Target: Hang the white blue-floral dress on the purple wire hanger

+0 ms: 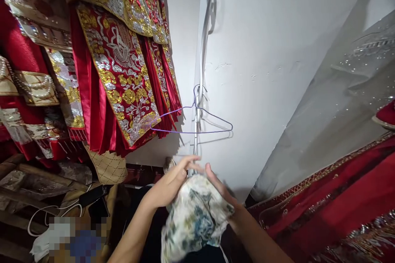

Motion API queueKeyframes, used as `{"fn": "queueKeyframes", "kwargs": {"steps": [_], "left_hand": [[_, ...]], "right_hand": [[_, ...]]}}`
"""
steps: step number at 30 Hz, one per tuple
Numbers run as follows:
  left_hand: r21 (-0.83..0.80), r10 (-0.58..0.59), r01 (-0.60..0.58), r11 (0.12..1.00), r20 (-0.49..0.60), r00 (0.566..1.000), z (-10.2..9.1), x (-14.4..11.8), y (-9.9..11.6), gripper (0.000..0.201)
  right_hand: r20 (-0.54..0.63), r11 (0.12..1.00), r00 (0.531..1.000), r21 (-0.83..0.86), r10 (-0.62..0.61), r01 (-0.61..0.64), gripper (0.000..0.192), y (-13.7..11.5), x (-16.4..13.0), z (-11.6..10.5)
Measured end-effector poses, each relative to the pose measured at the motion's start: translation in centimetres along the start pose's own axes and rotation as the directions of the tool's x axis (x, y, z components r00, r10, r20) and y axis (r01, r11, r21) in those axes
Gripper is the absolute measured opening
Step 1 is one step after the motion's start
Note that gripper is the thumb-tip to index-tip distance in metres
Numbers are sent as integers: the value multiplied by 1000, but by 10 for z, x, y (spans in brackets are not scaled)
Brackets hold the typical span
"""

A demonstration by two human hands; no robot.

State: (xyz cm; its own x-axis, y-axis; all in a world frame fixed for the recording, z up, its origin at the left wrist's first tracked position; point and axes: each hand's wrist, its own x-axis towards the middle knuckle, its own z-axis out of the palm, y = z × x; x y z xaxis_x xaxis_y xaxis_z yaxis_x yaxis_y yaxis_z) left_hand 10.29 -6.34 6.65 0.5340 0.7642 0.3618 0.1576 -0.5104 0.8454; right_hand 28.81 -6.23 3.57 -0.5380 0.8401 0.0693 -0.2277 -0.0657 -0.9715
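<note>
Both hands, my left hand (168, 187) and right hand (224, 197), hold the flowery cloth (194, 218) bunched up under the purple hanger (197, 125) on the white wall (262, 70).

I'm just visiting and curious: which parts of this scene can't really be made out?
- Right hand: palm hidden behind the floral cloth, head view.
- Left hand: its grip on the cloth is motion-blurred.
- Purple hanger: hook too thin to see what carries it.
- Red embroidered garments: tops cut off by the upper edge.

Bright, even light; soft wall shadows; hands slightly blurred; edges warped.
</note>
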Motion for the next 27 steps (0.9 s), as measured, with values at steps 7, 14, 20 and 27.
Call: {"fn": "queueKeyframes", "kwargs": {"steps": [7, 14, 20, 27], "left_hand": [[277, -203, 128, 952, 261, 944, -5, -39, -42, 68], [639, -336, 217, 738, 69, 939, -57, -68, -39, 24], [692, -384, 253, 676, 38, 922, -66, -62, -45, 25], [583, -172, 245, 775, -178, 969, -105, -28, -60, 40]], "right_hand": [[344, 856, 861, -485, 374, -178, 32, -61, -11, -34], [-323, 610, 728, -776, -605, 162, 52, -63, 51, -74], [-284, 556, 795, -827, -536, 80, 46, -36, 107, -122], [-257, 607, 833, -787, -491, 115, 14, -47, 72, -135]]}}
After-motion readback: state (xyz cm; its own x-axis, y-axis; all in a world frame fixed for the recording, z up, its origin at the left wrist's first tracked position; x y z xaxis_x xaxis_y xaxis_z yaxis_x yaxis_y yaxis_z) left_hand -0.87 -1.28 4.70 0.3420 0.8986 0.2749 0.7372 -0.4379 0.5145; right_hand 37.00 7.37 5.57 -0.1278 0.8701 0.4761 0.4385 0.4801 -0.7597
